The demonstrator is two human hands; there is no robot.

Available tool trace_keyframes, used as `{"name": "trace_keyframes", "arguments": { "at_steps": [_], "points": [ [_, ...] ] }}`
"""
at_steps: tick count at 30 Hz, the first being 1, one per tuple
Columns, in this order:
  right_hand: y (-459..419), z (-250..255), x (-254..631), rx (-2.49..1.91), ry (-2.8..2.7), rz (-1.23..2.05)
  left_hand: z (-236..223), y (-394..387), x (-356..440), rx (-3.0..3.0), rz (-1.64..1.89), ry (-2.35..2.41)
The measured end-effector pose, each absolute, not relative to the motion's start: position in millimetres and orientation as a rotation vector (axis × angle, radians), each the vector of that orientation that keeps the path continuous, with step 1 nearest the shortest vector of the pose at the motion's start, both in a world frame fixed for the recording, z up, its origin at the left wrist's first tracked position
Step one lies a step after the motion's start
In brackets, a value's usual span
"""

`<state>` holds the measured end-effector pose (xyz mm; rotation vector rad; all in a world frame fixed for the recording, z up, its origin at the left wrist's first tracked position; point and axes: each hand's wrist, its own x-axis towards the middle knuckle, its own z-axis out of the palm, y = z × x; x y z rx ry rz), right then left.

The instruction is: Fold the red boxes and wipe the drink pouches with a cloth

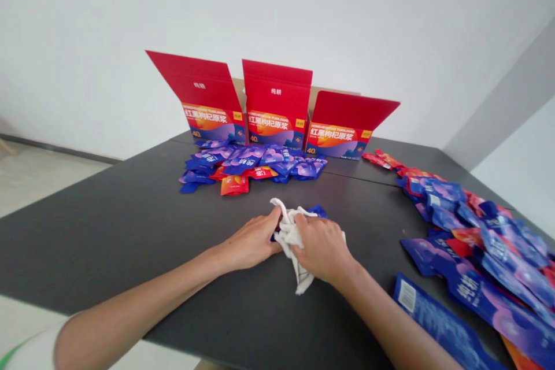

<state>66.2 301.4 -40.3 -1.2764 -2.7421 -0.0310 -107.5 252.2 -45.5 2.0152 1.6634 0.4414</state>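
Note:
Both my hands rest on the dark table [130,225] near its middle. My left hand [251,240] and my right hand [321,248] are closed around a crumpled white cloth [291,234] between them. A blue packet [319,210] peeks out from under the cloth, mostly hidden. The cloth's tail [302,280] hangs out toward me below my right hand.
Three open red boxes [277,110] stand at the table's far side with a pile of blue and red packets [247,165] in front. Several more blue and red packets [477,248] spread along the right edge. A white wall is behind.

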Motion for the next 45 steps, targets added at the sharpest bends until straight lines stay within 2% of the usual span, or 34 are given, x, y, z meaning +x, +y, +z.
{"name": "trace_keyframes", "arguments": {
  "at_steps": [5,10,15,18,21,25,28,33,38,42,45],
  "points": [
    [307,-40,71,-1.595,-2.583,-0.090,-49,253,-109,2.027,0.474,1.657],
    [304,-42,66,-1.285,-2.741,-0.014,-52,254,-110,2.030,0.520,1.624],
    [332,-44,91,-1.800,-2.443,-0.046,-48,253,-111,2.011,0.626,1.573],
    [348,-44,114,-1.942,-2.311,0.045,-37,258,-123,1.897,0.843,1.443],
    [353,-47,127,-1.910,-2.288,0.160,-17,272,-151,1.685,1.210,1.380],
    [354,-54,127,-1.821,-2.329,0.213,17,303,-206,1.489,1.642,1.433],
    [356,-59,124,-1.785,-2.379,0.230,33,329,-248,1.373,1.812,1.572],
    [358,-62,124,-1.752,-2.422,0.260,15,349,-292,1.289,1.650,1.971],
    [356,-65,123,-1.760,-2.442,0.259,-16,329,-307,1.412,1.375,2.284],
    [354,-65,119,-1.753,-2.454,0.222,-13,307,-278,1.696,1.292,2.316],
    [344,-62,111,-1.734,-2.498,0.150,4,298,-220,2.184,1.065,2.074]
  ]
}}
